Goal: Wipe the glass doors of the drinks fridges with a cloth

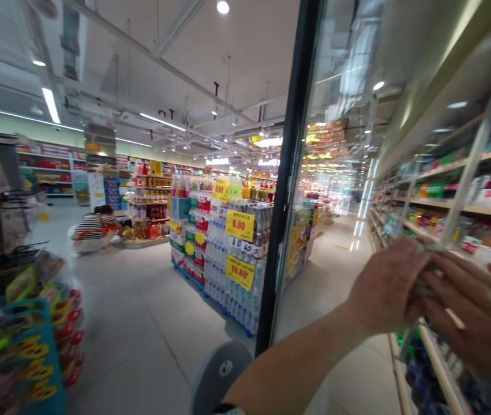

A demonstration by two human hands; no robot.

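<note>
The left hand (386, 285) and the right hand (474, 302) are meeting at the right edge of the head view, in front of a shelf unit (465, 207) stocked with packaged goods. Judging by the joined hands, the handling is being carried on rather than over; nothing in sight is marking how much is done or how much is left.

The left hand is showing its back, and its fingers are disappearing behind the other hand. The right hand's fingers are extending across them, slightly parted and not clenched. Something small may be lying between the two, but blur is hiding it, so I cannot tell whether either hand is grasping anything.

Farther out, the left forearm (301, 357) is crossing from the bottom edge, past a grey rounded object (221, 374). What looks like a glass panel (336, 104) with a dark frame (286, 173) is standing just left of the hands. Beyond the frame, stacked bottles (223, 276) are bearing yellow price signs (240, 225). A person in a striped top (92, 230) is crouching well apart on the left, and a blue rack (37, 357) is filling the near left corner.
</note>
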